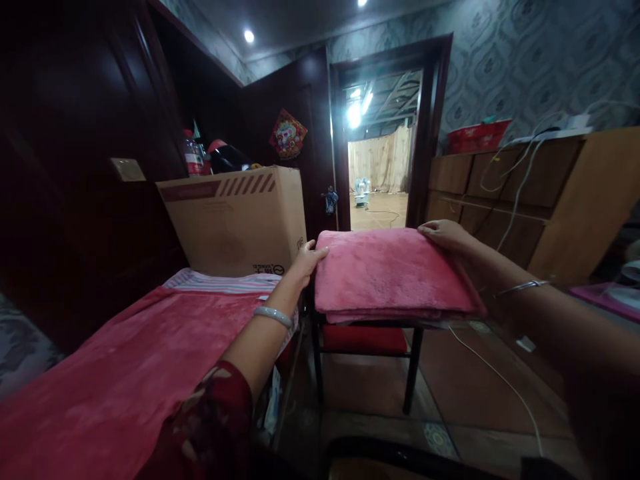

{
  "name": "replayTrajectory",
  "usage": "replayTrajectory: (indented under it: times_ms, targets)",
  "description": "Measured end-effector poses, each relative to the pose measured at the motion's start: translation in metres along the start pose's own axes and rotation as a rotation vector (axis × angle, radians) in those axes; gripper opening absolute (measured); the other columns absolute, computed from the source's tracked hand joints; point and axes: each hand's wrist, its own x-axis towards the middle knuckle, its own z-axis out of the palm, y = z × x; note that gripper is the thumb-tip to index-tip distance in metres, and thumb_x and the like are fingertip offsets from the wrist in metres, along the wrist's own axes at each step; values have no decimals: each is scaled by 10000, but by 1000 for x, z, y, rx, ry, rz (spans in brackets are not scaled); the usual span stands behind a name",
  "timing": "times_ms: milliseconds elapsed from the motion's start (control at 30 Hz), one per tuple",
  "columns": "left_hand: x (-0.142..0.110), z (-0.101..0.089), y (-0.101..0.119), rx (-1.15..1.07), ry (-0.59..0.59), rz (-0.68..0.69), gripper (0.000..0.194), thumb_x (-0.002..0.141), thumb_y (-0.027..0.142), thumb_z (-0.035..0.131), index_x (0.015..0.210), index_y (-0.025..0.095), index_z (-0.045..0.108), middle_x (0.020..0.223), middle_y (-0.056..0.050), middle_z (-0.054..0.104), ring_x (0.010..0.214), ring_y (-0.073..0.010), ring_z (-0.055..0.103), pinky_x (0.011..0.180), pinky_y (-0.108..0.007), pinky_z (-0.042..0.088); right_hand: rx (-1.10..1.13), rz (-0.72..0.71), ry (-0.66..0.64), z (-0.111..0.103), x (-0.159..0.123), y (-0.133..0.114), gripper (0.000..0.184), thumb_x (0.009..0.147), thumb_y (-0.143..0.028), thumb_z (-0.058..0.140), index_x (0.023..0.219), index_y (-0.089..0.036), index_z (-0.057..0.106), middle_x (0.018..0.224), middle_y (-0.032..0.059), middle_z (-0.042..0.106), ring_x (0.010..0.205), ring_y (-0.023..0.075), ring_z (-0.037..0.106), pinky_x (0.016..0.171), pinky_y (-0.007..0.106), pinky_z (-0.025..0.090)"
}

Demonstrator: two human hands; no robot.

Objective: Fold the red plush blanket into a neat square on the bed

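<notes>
A folded pink fleece blanket (390, 273) lies on the seat of a black-framed chair (365, 340) with a red cushion. My left hand (306, 261) rests against the blanket's left edge, fingers stretched out. At the far right corner, my right hand (445, 235) lies on top of the blanket with its fingers flat. Each wrist carries a bangle.
A red blanket (125, 373) covers a surface at the left, with a striped cloth (225, 281) and a large cardboard box (235, 220) behind it. A wooden cabinet (525, 193) with white cables stands at the right. An open doorway (380, 180) is ahead. A white cord (500, 380) trails across the floor.
</notes>
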Motion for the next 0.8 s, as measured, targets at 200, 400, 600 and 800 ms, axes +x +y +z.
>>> replayTrajectory:
  times_ms: [200, 400, 600, 800]
  targets:
    - [-38, -16, 4, 96, 8, -88, 830, 722, 295, 750, 1455, 175, 381, 1047, -92, 670, 752, -156, 631, 587, -245, 474, -226, -367, -46, 32, -17, -39, 365, 882, -358, 589, 1159, -155, 712, 1218, 146, 682, 1176, 325, 591, 1013, 439, 433]
    - [-100, -84, -16, 290, -84, -93, 715, 731, 374, 735, 1375, 185, 489, 1144, -113, 627, 799, -150, 649, 611, -242, 501, -333, -869, -179, 84, -70, -93, 504, 924, -424, 517, 1387, -226, 551, 1460, 114, 507, 1375, 329, 415, 1121, 538, 342]
    - [-204, -205, -55, 742, 114, -163, 558, 791, 400, 607, 1297, 164, 591, 1234, -142, 657, 998, -233, 655, 760, -326, 543, -135, -1174, -507, 151, -172, -130, 468, 934, -391, 522, 1369, -228, 576, 1512, 122, 438, 1413, 322, 361, 1153, 533, 313]
    - [-366, -298, -67, 1089, 490, -359, 582, 725, 271, 603, 1293, 144, 599, 1402, -159, 568, 1344, -326, 464, 1147, -467, 305, 43, -1329, -1038, 245, -267, -151, 459, 907, -338, 568, 1352, -231, 592, 1468, 144, 490, 1330, 305, 483, 1096, 472, 408]
